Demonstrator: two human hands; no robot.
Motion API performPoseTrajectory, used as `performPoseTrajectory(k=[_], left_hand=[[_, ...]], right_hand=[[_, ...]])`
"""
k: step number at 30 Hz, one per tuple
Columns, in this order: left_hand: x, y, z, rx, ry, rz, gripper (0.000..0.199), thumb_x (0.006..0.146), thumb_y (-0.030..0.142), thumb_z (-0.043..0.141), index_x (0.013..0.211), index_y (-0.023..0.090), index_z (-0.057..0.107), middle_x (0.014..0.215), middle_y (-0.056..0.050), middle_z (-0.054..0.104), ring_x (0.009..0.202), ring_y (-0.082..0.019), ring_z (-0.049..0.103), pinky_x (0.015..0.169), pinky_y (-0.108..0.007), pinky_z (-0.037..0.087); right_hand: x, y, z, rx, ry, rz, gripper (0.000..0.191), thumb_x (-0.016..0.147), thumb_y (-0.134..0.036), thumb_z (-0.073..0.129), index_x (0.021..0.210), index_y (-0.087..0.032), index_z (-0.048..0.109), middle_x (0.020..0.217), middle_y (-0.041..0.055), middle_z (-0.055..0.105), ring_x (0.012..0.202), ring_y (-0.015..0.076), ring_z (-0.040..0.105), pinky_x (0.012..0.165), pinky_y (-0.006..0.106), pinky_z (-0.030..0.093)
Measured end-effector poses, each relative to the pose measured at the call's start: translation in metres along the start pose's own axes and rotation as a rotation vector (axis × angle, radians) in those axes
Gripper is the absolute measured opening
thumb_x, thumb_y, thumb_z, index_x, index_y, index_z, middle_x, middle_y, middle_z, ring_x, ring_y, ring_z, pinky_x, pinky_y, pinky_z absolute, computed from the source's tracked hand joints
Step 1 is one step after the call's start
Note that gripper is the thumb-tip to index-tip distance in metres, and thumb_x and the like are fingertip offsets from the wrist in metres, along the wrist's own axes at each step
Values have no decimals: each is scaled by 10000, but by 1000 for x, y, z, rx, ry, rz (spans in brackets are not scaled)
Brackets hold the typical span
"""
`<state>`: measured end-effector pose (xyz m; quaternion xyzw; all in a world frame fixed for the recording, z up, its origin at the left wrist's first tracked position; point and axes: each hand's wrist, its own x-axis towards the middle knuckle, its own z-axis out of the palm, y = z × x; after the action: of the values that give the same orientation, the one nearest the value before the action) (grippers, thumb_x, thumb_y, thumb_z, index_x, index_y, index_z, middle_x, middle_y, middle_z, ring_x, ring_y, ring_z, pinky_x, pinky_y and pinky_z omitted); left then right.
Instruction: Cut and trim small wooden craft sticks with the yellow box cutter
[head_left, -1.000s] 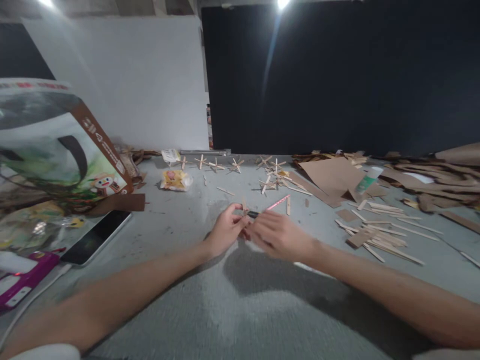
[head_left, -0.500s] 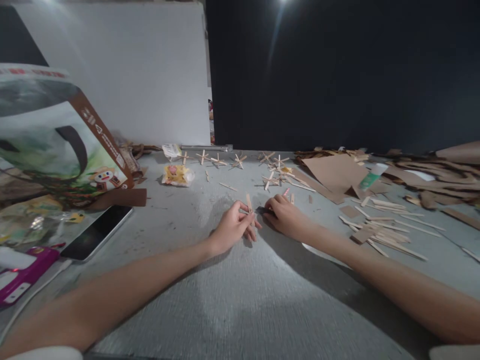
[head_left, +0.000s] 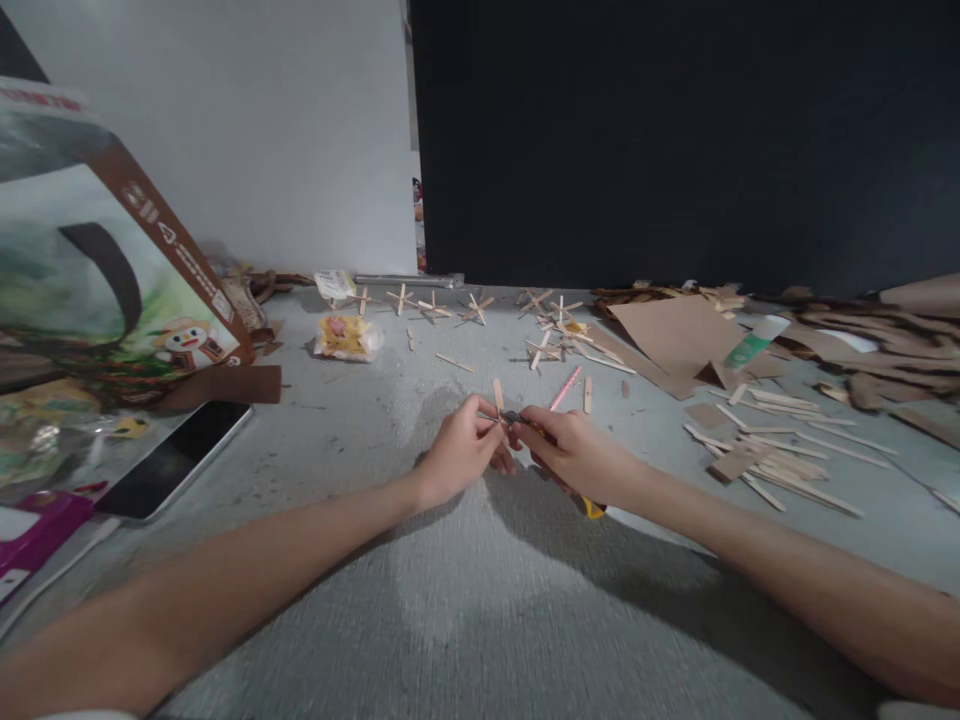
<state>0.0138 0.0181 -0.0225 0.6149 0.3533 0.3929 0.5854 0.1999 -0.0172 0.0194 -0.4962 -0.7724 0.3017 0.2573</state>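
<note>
My left hand pinches a small flat wooden stick, which points up and away from me. My right hand is closed around a hand tool with a dark head and a yellow handle end. The dark head meets the stick at my left fingertips; whether it is a cutter or pliers I cannot tell. A pink striped rod and a short wooden stick lie just beyond my right hand.
Several crossed-stick pieces stand along the back. At right lie loose wooden sticks, cardboard and a green-and-white tube. A wrapped yellow packet, a phone and a large printed bag are at left.
My right hand has moved left and turned, bringing the dark tool head onto the stick. The tool's yellow end and more of the pink rod now show. The view has shifted slightly.
</note>
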Motion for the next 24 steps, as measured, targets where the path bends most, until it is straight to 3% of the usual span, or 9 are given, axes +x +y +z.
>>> performPoseTrajectory(k=[4,15,24], left_hand=[[-1,2,0,39,-4,17,336,967,409,680,941,241,390,679,17,719,495,-142,675,514,-251,506],[-6,7,4,119,-34,26,298,978,385,639,917,250,380,659,33,699,509,-140,668,528,-254,530],[-8,9,1,259,-68,84,251,1012,417,563,932,244,399,584,50,647,477,-120,599,499,-224,458]], right_hand=[[-1,0,4,-52,54,-22,270,1048,-338,393,824,-248,513,499,-71,491,395,120,493,480,242,329],[-7,-1,3,-37,55,-14,283,1044,-362,399,808,-248,506,524,-47,525,419,133,495,474,251,323],[-6,-4,4,-114,59,19,269,1027,-324,420,785,-239,502,523,-48,501,414,118,465,491,254,298]])
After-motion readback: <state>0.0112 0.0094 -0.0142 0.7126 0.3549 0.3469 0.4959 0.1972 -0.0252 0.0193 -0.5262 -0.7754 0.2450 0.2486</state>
